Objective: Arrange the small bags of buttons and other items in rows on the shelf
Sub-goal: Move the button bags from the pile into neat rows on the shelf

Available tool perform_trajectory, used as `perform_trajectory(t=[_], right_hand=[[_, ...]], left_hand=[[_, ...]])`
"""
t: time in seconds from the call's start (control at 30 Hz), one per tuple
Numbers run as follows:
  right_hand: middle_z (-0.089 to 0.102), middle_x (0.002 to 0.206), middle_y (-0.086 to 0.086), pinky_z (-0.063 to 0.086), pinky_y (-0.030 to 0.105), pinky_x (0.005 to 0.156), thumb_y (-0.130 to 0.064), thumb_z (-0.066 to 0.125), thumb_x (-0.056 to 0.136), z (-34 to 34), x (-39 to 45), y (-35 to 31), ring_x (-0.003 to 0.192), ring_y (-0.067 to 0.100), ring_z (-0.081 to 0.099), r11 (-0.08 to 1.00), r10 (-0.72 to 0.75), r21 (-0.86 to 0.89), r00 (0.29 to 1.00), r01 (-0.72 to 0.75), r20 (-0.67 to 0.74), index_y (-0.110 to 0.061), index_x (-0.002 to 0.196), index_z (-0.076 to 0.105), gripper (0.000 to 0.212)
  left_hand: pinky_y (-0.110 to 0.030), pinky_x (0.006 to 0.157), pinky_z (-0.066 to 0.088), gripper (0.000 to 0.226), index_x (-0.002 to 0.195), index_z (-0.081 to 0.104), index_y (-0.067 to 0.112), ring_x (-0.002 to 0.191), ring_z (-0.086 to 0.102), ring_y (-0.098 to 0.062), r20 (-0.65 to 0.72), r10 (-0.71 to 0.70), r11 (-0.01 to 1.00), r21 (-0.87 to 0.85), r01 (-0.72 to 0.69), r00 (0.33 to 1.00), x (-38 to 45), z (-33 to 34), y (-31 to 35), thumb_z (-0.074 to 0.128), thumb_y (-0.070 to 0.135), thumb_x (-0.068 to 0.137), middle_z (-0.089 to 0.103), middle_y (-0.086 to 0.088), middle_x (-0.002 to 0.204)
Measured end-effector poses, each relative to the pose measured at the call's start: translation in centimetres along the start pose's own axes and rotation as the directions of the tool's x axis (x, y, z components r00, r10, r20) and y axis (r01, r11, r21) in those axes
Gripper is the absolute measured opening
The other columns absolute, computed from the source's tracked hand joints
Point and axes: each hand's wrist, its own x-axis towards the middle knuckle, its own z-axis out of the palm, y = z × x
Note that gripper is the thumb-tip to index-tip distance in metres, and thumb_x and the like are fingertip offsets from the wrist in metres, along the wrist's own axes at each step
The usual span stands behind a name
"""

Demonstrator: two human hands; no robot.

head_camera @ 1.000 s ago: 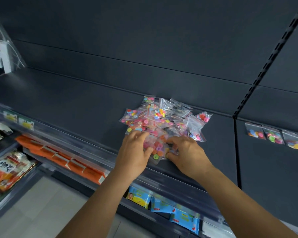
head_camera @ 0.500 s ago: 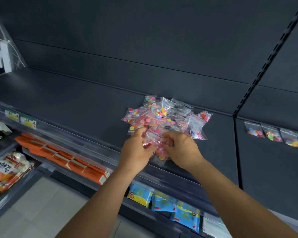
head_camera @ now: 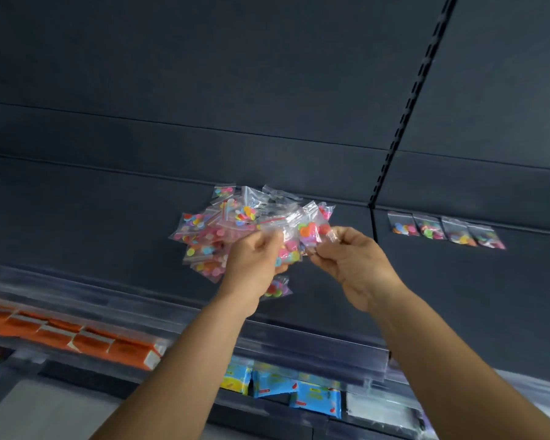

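Looking down from the head camera, both hands are raised over the dark shelf (head_camera: 108,217). The left hand (head_camera: 254,265) curls its grip round a small bag of buttons (head_camera: 288,254), and the right hand (head_camera: 346,258) pinches what seems to be a second bag (head_camera: 311,231), though blur hides the edges. Behind them lies a loose pile of bags (head_camera: 223,230); four bags in a row (head_camera: 445,230) sit well apart on the right. Orange packets (head_camera: 77,338) fill the shelf below.

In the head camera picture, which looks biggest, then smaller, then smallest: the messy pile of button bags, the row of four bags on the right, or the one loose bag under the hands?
1. Pile of button bags
2. Row of four bags
3. Loose bag
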Motion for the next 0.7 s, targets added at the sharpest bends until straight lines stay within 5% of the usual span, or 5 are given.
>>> perform_trajectory(t=[0.17,0.33,0.47,0.7], right_hand=[[0.068,0.078,0.001,0.055,0.019,0.071,0.0,0.065,0.084,-3.2,-0.6,-0.4,0.073,0.01,0.067,0.997,-0.026,-0.08,0.998,0.022,-0.054,-0.009,0.089,0.064,0.01],[0.072,0.083,-0.002,0.055,0.029,0.078,-0.039,0.069,0.08,-6.8,-0.9,-1.2,0.077,0.01,0.065,0.983,-0.068,-0.173,0.997,0.059,-0.044,-0.02,0.085,0.071,0.019],[0.075,0.086,0.0,0.05,0.03,0.083,-0.028,0.069,0.083,-9.6,-0.7,-1.7,0.078,0.009,0.066,0.975,-0.101,-0.207,0.989,0.077,-0.107,-0.019,0.081,0.074,0.01],[0.069,0.072,0.003,0.054,0.039,0.082,-0.024,0.067,0.085,-13.6,0.2,-1.9,0.071,0.018,0.063,0.955,-0.14,-0.284,0.974,0.086,-0.176,-0.013,0.073,0.071,0.016]], left_hand=[[-0.031,0.071,0.057,0.023,0.078,0.069,0.016,0.074,0.069,-0.013,0.041,0.064,0.997,-0.047,-0.062,0.997,0.2,4.7,1.7,0.071,0.039,0.074,0.073,0.0,0.081],[-0.024,0.064,0.058,0.008,0.074,0.071,0.021,0.064,0.065,-0.003,0.12,0.056,0.998,-0.015,-0.055,0.991,0.7,8.0,2.0,0.07,0.025,0.081,0.071,0.002,0.072],[-0.029,0.073,0.056,0.008,0.073,0.07,0.023,0.074,0.067,-0.009,0.154,0.003,1.0,-0.008,-0.002,0.988,1.2,10.1,2.2,0.07,0.027,0.08,0.073,0.005,0.076],[-0.018,0.071,0.045,0.003,0.079,0.071,0.027,0.074,0.065,0.006,0.288,0.01,0.993,0.106,-0.042,0.958,1.4,13.1,1.6,0.072,0.03,0.08,0.072,0.019,0.079]])
